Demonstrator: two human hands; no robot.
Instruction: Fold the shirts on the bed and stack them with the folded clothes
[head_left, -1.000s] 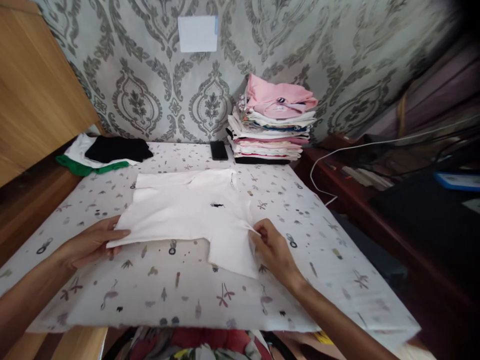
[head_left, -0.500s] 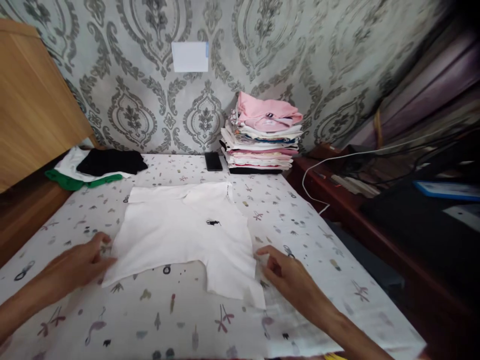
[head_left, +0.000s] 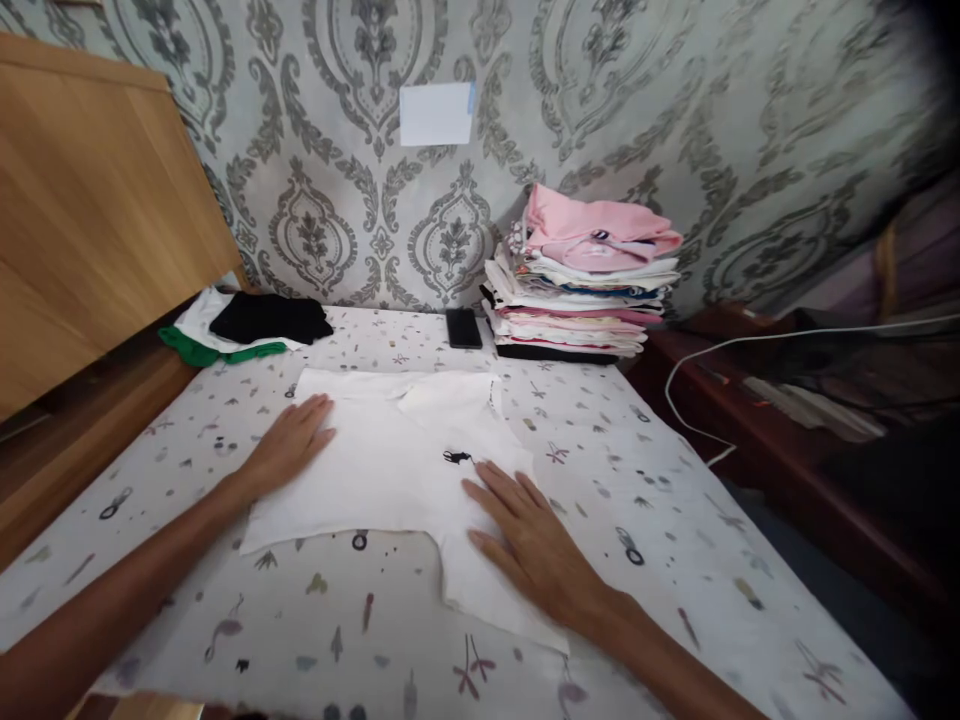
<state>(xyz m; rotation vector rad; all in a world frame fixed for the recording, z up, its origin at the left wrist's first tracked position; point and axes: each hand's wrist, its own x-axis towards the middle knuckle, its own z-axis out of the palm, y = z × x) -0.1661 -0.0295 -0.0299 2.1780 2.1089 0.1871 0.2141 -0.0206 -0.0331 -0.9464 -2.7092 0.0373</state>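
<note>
Head view: apparently smoothing white shirt [head_left: 375, 470] on surface [head_left: 405, 645] with left hand [head_left: 291, 445] and right hand [head_left: 536, 540] extended palm-down, gripping nothing, probably calling next for light, even pressure.

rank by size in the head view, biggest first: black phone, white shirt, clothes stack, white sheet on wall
White shirt (nearest of these, which enlarges it)
Clothes stack
White sheet
Black phone

The left arm [head_left: 127, 595] and right arm [head_left: 667, 650], both bare, slant forward and inward. The left hand [head_left: 286, 450] lies palm down, fingers extended, thumb slightly apart. The right hand [head_left: 536, 545], also palm down and lower in view, spreads its fingers; neither grips.
</note>
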